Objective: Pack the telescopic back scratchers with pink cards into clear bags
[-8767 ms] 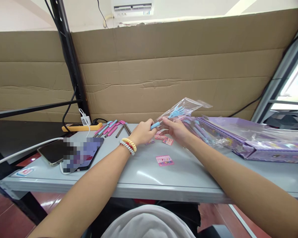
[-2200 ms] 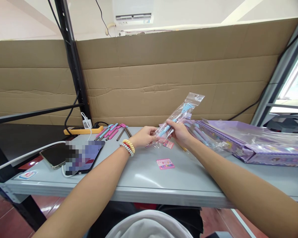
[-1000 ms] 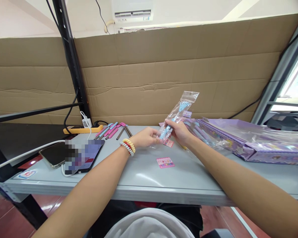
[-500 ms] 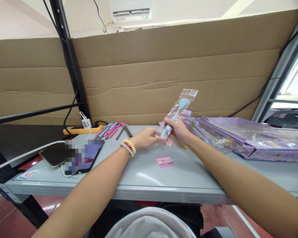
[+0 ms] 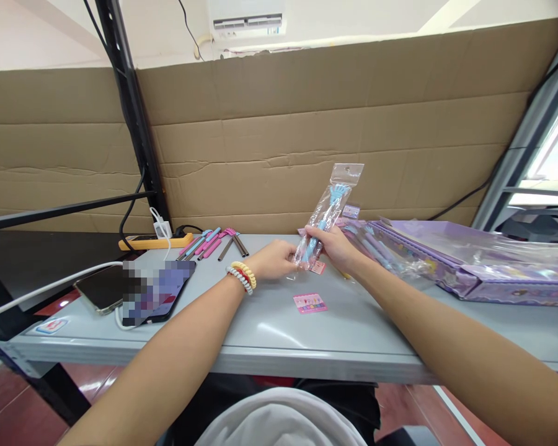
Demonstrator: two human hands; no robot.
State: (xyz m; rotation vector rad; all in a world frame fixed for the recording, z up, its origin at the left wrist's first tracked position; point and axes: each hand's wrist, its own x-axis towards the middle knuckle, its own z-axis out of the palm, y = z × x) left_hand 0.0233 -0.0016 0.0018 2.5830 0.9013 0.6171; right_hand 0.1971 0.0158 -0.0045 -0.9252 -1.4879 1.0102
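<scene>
A clear plastic bag [image 5: 346,174] with a light blue, fork-ended item [image 5: 338,193] inside tilts up to the right over the grey table. My right hand [image 5: 333,244] grips it around the middle, thumb on top. At its lower end my left hand [image 5: 278,258] pinches the bag, fingers partly hidden. A pink printed card [image 5: 310,303] lies in front of the hands, and a smaller pink card [image 5: 318,267] lies just beneath the bag. Several more bagged items [image 5: 376,248] rest right of my right hand.
A purple box [image 5: 506,288] covered with clear plastic lies at the right. Pink, blue and grey sticks [image 5: 209,244] are at the back left, near a yellow power strip [image 5: 142,243]. Two phones [image 5: 160,294] [image 5: 105,288] with white cables lie at the left. Cardboard [image 5: 283,136] stands behind.
The bagged blue item has shifted slightly left and stands a little more upright. Both hands still hold it.
</scene>
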